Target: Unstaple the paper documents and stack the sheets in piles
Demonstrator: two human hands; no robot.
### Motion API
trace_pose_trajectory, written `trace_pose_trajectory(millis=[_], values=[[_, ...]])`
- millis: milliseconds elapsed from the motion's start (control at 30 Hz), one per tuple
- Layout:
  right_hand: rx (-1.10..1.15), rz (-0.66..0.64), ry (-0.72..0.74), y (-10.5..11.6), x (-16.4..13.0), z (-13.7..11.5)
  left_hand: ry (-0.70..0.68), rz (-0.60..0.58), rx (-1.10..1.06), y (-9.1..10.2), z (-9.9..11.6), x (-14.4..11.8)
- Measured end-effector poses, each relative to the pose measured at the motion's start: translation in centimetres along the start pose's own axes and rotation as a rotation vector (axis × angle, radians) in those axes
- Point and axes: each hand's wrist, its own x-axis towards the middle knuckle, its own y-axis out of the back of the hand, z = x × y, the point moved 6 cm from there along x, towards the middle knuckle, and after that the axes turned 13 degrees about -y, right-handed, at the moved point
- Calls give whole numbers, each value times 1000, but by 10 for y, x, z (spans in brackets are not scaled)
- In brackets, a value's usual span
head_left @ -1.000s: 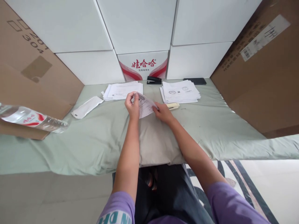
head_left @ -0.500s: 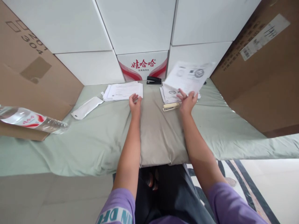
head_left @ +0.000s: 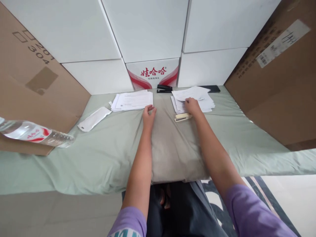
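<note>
On the right stack of printed papers (head_left: 206,106), my right hand (head_left: 194,106) pinches the near edge of a loose sheet of paper (head_left: 189,93), which lies tilted over the stack. Its fingertips are partly hidden. Close to the near right corner of the left stack of papers (head_left: 133,99) is my left hand (head_left: 149,116), its fingers loosely bent and apart, with nothing seen in them. A cream stapler (head_left: 182,117) lies just in front of the right stack, beside my right wrist. Behind, between the stacks, sits a black stapler (head_left: 164,89).
White boxes (head_left: 153,29) form a wall at the back. Large cardboard boxes (head_left: 276,95) flank both sides. A water bottle (head_left: 37,132) and a white packet (head_left: 94,119) lie on the left of the green cloth (head_left: 98,158). A dark phone-like slab (head_left: 214,88) lies behind the right stack.
My right hand has lowered the raised sheet onto the right stack, and the dark slab behind now shows. My left hand stays by the left stack. The view has shifted slightly.
</note>
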Motion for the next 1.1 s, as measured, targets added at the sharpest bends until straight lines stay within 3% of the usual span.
trace_pose_trajectory(millis=[133, 500, 633, 967, 1100], values=[[-116, 1, -53, -6, 0, -2, 16, -14, -8, 0, 0, -1], [-27, 110, -115, 9, -9, -4, 27, -43, 18, -1, -1, -2], [-32, 60, -162, 11, -9, 1, 30, -43, 17, -1, -2, -2], [54, 67, -124, 17, -6, 12, 24, -55, 13, -1, -4, -2], [49, 15, -87, 17, -6, 7, 21, -60, 29, -1, -5, -2]])
